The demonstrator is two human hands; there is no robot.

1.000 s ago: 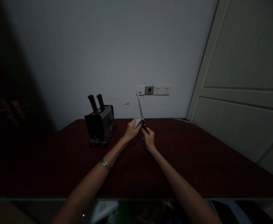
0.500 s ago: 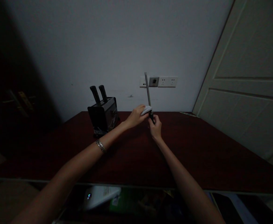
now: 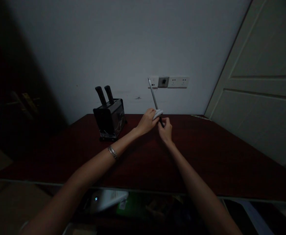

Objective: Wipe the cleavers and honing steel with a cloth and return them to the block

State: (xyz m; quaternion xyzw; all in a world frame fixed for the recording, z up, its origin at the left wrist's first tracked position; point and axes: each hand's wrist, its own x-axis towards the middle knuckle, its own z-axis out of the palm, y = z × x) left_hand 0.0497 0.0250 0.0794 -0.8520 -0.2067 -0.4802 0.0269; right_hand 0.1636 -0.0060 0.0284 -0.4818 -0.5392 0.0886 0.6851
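My right hand (image 3: 166,130) is closed around the black handle (image 3: 161,122) of a honing steel. Its long grey rod (image 3: 153,94) points up and leans to the left. In my left hand (image 3: 146,123) is a folded white cloth (image 3: 158,113), pressed against the rod's base just above the handle. The fingers of both hands nearly meet there, over the far part of the table. Part of the handle is hidden by my right fingers.
A black knife block (image 3: 111,119) with two black-handled knives (image 3: 104,95) stands to the left on the dark red table (image 3: 138,163). Wall sockets (image 3: 178,82) are behind the rod. An open drawer below the front edge holds a white box (image 3: 108,199) and other items.
The steel leans further left, its tip lower against the sockets. Both hands have shifted slightly right in the picture, as the view has moved a little. The cloth stays at the rod's base.
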